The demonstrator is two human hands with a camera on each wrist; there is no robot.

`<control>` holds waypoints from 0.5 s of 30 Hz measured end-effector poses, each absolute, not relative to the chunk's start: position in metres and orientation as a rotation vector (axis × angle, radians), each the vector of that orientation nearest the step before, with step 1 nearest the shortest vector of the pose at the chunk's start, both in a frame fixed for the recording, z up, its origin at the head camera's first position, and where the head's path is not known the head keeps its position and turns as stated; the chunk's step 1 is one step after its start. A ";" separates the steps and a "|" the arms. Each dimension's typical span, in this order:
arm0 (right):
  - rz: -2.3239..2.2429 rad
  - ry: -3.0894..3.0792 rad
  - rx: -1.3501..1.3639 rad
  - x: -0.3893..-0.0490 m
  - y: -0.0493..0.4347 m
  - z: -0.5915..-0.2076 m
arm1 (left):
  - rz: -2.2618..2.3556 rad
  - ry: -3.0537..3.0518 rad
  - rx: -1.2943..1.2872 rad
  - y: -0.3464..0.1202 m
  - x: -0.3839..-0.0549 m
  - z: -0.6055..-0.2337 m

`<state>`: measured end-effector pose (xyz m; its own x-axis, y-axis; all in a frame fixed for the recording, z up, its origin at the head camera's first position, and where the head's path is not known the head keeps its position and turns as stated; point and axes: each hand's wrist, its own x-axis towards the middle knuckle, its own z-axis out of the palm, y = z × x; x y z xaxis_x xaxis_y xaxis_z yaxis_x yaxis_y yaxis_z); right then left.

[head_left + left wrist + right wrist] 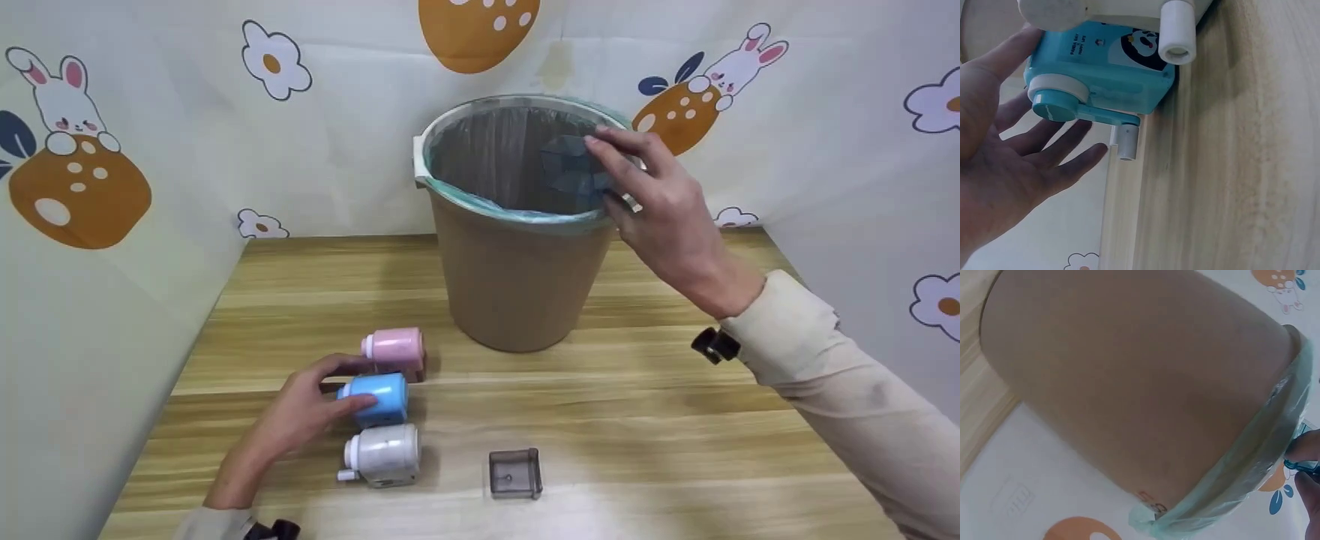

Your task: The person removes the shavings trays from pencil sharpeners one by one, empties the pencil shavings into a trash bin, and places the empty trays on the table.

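My right hand pinches a clear blue-tinted shavings drawer, held tilted over the mouth of the bin. In the right wrist view only fingertips and a corner of that drawer show beside the bin's rim. My left hand is at the blue crank pencil sharpener, its thumb resting on the body. In the left wrist view the other fingers look spread and fairly straight behind the sharpener; part of the contact is hidden. Either side stand a pink sharpener and a grey one.
A smoky clear drawer sits on the wooden tabletop, right of the grey sharpener. The bin stands at the back, lined with a greenish bag. Patterned cloth hangs around the table's back and sides.
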<state>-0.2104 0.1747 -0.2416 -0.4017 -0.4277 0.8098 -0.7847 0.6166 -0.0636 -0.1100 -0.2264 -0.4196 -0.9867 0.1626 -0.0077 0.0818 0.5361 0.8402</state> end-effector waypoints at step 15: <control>1.027 -2.162 0.726 -0.190 0.176 -0.238 | 1.486 2.760 0.063 -0.228 -0.120 -0.414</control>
<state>-0.1899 0.1757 -0.2379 -0.6502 -0.2068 0.7311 -0.6974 0.5442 -0.4663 -0.1203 -0.2280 -0.4141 -0.9992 0.0388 0.0133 0.0324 0.5500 0.8346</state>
